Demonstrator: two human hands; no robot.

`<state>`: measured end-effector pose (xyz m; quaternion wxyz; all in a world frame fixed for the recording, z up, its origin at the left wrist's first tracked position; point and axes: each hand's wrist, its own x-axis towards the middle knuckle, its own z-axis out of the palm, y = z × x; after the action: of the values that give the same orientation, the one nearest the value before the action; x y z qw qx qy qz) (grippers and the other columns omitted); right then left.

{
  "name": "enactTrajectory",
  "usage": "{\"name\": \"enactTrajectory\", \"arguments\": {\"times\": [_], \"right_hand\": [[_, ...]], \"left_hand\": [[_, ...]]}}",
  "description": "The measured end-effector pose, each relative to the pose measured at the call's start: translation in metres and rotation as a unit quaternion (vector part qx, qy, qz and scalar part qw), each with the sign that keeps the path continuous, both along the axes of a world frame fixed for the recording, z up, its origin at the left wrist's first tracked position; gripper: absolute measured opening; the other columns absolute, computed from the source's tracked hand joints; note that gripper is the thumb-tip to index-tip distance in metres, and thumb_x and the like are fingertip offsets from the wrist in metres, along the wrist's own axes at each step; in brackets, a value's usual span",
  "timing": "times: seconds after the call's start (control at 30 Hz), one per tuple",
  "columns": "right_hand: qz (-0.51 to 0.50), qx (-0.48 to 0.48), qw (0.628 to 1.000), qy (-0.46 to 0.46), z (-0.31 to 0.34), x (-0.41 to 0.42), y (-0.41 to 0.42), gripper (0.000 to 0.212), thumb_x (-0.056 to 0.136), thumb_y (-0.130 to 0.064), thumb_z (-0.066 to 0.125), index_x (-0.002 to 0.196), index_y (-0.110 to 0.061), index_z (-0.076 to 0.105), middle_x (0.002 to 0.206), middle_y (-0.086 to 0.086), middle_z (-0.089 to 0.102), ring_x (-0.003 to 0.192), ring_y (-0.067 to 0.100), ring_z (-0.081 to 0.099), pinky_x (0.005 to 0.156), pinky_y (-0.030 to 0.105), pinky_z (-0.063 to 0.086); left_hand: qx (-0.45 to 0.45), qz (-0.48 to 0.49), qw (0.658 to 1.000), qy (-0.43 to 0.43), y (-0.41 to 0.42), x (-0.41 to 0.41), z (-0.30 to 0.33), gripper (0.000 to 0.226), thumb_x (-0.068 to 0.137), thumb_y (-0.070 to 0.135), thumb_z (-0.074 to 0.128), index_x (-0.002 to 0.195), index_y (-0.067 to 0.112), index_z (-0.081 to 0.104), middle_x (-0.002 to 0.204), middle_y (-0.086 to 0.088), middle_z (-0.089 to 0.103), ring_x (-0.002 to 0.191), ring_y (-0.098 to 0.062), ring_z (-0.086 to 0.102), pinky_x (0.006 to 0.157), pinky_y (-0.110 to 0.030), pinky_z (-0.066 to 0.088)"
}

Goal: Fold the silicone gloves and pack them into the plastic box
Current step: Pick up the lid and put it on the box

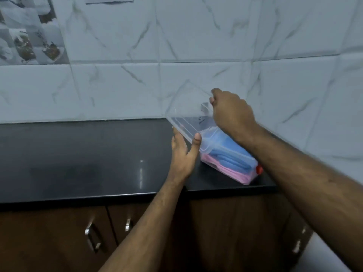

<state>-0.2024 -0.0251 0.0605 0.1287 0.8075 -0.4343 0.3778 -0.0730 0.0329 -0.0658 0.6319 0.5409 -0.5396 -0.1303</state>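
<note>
head view. the clear plastic box (225, 152) sits on the black countertop (98, 154), near its front edge, with its long axis running from the far left to the near right. folded inside are a blue silicone glove (227, 152) lying on a pink silicone glove (224, 169). a red tab (259, 169) shows at the box's near-right end.

the clear lid (188, 108) stands tilted above the box; its near long edge is low by the box rim and its far edge is raised toward the tiled wall (176, 46).

the right hand (231, 112) pinches the lid's raised far-right edge, fingers curled over it. the box lies directly below and nearward of this grip. the left hand (184, 154) lies at the lid's low near-left edge, thumb up against the lid and fingers relaxed; no closed grasp is visible.

judgement: the packing appears complete and closing is in hand. the lid should hinge down about its low edge, so the right hand, at the high side, appears to drive the move while the left steadies.
</note>
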Motion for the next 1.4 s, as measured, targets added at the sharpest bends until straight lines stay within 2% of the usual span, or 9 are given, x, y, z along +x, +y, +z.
{"name": "enactTrajectory", "arguments": {"times": [0.2,0.3,0.37,0.47,0.67,0.93,1.13,1.27,1.4], "right_hand": [[-0.062,0.138,0.988,0.017,0.018,-0.059,-0.038,0.032,0.102,-0.038,0.047,0.121,-0.021,0.067,0.121,0.014,0.068,0.109,0.038,0.062,0.086,0.041,0.048],[-0.048,0.21,0.976,0.039,0.011,-0.082,-0.051,0.032,0.102,-0.036,0.05,0.122,-0.02,0.07,0.123,0.011,0.069,0.111,0.032,0.062,0.095,0.038,0.05],[-0.035,0.252,0.965,0.063,0.002,-0.091,-0.056,0.032,0.103,-0.034,0.05,0.121,-0.016,0.07,0.121,0.011,0.07,0.106,0.028,0.061,0.091,0.031,0.047],[-0.026,0.277,0.958,0.064,-0.013,-0.094,-0.061,0.033,0.103,-0.033,0.051,0.12,-0.014,0.071,0.119,0.011,0.07,0.104,0.027,0.06,0.084,0.027,0.041],[-0.062,0.256,0.963,0.061,-0.021,-0.09,-0.066,0.034,0.102,-0.036,0.05,0.121,-0.016,0.071,0.118,0.012,0.07,0.109,0.03,0.061,0.088,0.033,0.048],[-0.089,0.232,0.961,0.118,-0.022,-0.091,-0.061,0.034,0.103,-0.036,0.047,0.123,-0.02,0.068,0.118,0.011,0.069,0.107,0.031,0.062,0.093,0.04,0.052],[-0.109,0.202,0.945,0.234,-0.018,-0.086,-0.056,0.029,0.104,-0.03,0.042,0.119,-0.023,0.066,0.111,0.007,0.067,0.101,0.029,0.061,0.088,0.042,0.053],[-0.079,0.202,0.947,0.237,-0.023,-0.085,-0.059,0.027,0.106,-0.028,0.038,0.112,-0.021,0.064,0.099,0.003,0.063,0.088,0.024,0.055,0.076,0.036,0.047],[-0.062,0.211,0.95,0.223,-0.027,-0.089,-0.065,0.027,0.104,-0.02,0.041,0.116,-0.023,0.065,0.105,0.004,0.067,0.091,0.024,0.057,0.08,0.037,0.05]], "left_hand": [[-0.007,0.016,0.972,-0.235,-0.007,-0.017,-0.007,0.11,0.088,0.086,0.016,0.164,0.007,0.004,0.173,-0.007,0.001,0.158,-0.013,-0.005,0.129,-0.044,0.003],[-0.03,0.056,0.936,-0.346,-0.006,-0.024,-0.01,0.105,0.092,0.082,0.018,0.163,0.005,0.012,0.172,-0.009,0.011,0.159,-0.013,-0.001,0.127,-0.042,0.005],[-0.047,0.082,0.92,-0.381,-0.005,-0.028,-0.008,0.1,0.095,0.078,0.019,0.161,0.003,0.021,0.169,-0.01,0.023,0.159,-0.017,0.007,0.124,-0.043,0.013],[-0.058,0.109,0.914,-0.386,-0.004,-0.031,-0.007,0.093,0.096,0.075,0.027,0.155,0.004,0.032,0.163,-0.01,0.036,0.157,-0.02,0.019,0.117,-0.042,0.023],[-0.058,0.14,0.905,-0.398,-0.006,-0.029,-0.01,0.08,0.09,0.073,0.05,0.139,0.01,0.048,0.145,-0.007,0.053,0.143,-0.023,0.04,0.109,-0.043,0.03],[-0.069,0.181,0.887,-0.42,-0.007,-0.029,-0.011,0.066,0.09,0.07,0.052,0.13,0.018,0.055,0.128,-0.008,0.053,0.121,-0.023,0.045,0.093,-0.044,0.041],[-0.06,0.153,0.887,-0.431,-0.007,-0.027,-0.009,0.05,0.1,0.059,0.043,0.134,0.024,0.056,0.145,-0.009,0.045,0.135,-0.026,0.042,0.104,-0.047,0.035],[-0.098,0.136,0.869,-0.465,-0.01,-0.028,-0.011,0.028,0.104,0.035,0.046,0.13,0.028,0.054,0.143,-0.007,0.052,0.132,-0.022,0.047,0.105,-0.044,0.031],[-0.082,0.12,0.863,-0.484,-0.011,-0.027,-0.013,0.034,0.102,0.02,0.054,0.133,0.031,0.048,0.139,-0.004,0.058,0.133,-0.021,0.053,0.107,-0.041,0.028]]}}
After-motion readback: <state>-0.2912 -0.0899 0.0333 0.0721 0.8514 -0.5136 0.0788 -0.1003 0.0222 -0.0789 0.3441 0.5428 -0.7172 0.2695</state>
